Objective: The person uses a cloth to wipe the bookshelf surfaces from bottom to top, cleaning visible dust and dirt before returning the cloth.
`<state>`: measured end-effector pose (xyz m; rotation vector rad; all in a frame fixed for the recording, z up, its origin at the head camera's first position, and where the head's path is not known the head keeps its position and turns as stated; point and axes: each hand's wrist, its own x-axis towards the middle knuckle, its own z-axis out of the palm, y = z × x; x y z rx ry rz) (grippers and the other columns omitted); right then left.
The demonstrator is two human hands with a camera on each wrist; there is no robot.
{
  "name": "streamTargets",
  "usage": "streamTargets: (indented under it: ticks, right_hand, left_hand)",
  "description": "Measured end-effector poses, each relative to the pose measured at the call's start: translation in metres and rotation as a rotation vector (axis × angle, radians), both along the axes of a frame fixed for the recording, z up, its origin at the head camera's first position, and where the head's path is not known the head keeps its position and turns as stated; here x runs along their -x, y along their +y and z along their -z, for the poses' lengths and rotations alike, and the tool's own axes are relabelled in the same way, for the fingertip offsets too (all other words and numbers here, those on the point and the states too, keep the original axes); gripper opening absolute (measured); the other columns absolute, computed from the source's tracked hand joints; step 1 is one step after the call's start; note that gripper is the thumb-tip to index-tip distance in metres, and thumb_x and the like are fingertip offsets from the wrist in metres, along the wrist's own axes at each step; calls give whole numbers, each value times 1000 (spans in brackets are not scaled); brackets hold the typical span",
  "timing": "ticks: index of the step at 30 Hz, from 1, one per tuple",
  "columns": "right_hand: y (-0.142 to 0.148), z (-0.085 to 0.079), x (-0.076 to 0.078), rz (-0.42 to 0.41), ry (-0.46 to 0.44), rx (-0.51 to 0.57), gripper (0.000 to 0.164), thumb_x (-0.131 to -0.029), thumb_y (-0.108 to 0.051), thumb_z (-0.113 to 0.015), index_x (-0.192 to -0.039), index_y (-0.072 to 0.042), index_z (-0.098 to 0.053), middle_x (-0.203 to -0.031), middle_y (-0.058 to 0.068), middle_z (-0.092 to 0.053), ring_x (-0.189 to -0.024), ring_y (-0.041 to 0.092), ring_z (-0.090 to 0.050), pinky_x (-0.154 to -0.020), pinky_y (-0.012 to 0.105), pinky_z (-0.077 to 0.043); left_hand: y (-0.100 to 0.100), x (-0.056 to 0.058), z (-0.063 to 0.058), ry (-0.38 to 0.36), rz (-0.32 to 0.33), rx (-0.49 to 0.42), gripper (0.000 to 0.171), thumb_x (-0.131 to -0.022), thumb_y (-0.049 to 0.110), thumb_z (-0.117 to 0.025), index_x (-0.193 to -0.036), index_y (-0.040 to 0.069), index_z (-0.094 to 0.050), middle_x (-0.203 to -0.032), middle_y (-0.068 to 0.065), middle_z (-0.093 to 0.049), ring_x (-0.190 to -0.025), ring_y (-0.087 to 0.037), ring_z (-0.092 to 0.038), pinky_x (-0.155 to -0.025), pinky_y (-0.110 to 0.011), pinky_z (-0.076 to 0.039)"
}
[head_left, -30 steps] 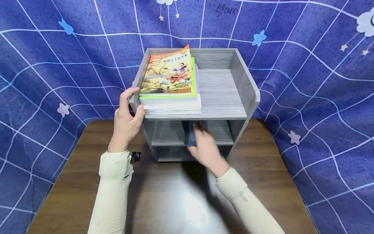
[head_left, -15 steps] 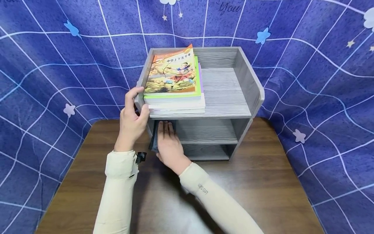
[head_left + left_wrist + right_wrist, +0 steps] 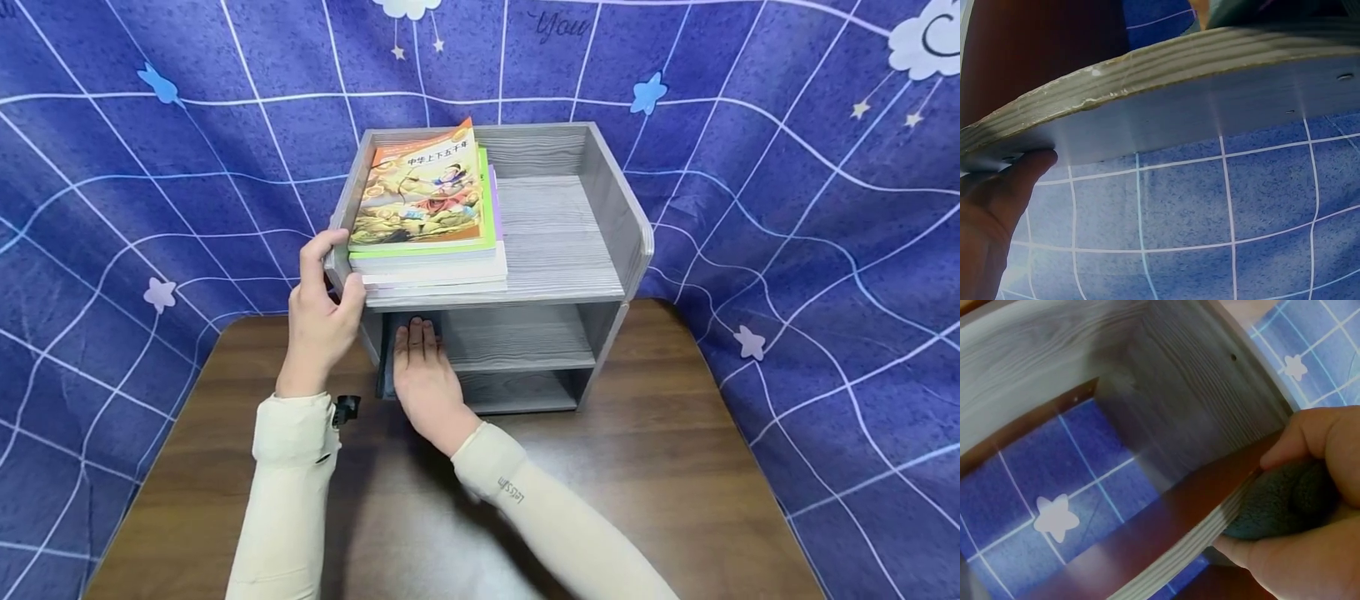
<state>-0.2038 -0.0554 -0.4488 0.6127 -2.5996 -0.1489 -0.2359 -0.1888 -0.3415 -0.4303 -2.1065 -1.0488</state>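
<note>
So the right hand (image 3: 429, 387) has its fingers (image 3: 416, 335) straight and close together on a dark cloth (image 3: 387, 375), left of the frame's centre. The cloth lies right under them and pokes out on their left, its visible strip running front to back. The left hand (image 3: 318, 321) grips the side panel (image 3: 351, 196) farther up and left, so the right is nearer. The head view hides the right thumb (annoying), but the right wrist view shows the cloth bunched between thumb and fingers at a board edge (image 3: 1179, 553). The left wrist view adds a fingertip (image 3: 1044, 159) on the panel's outer face; the head view plainly shows books (image 3: 420, 192) stacked on the grey shelf unit (image 3: 555, 233).
</note>
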Motion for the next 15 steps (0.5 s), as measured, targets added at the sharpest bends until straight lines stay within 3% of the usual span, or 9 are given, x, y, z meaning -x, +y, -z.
streamTargets:
  ticks: [2, 8, 15]
  right_hand:
    - [0, 0, 0, -1, 12, -17, 50, -104, -16, -51, -149, 4, -43, -147, 27, -46, -139, 38, -43, -104, 40, -44]
    - [4, 5, 2, -10, 52, -68, 46, -106, -14, -39, -149, 3, -43, -148, 27, -45, -138, 39, -43, -105, 41, -42]
    - [22, 11, 5, -49, 208, 9, 47, -102, -6, -28, -139, 2, -57, -138, 25, -57, -128, 38, -54, -100, 40, -47]
  left_hand:
    - [0, 0, 0, 4, -3, 2, 50, -93, 12, -56, -141, 23, -47, -90, -17, -65, -57, -25, -44, -54, -30, -32]
    - [-2, 1, 0, 23, 18, -5, 49, -93, 10, -55, -141, 18, -48, -121, -17, -66, -68, -25, -52, -60, -27, -37]
    - [-3, 4, 2, 43, 49, 4, 50, -93, 9, -57, -141, 15, -48, -123, -15, -66, -71, -24, -53, -62, -24, -38]
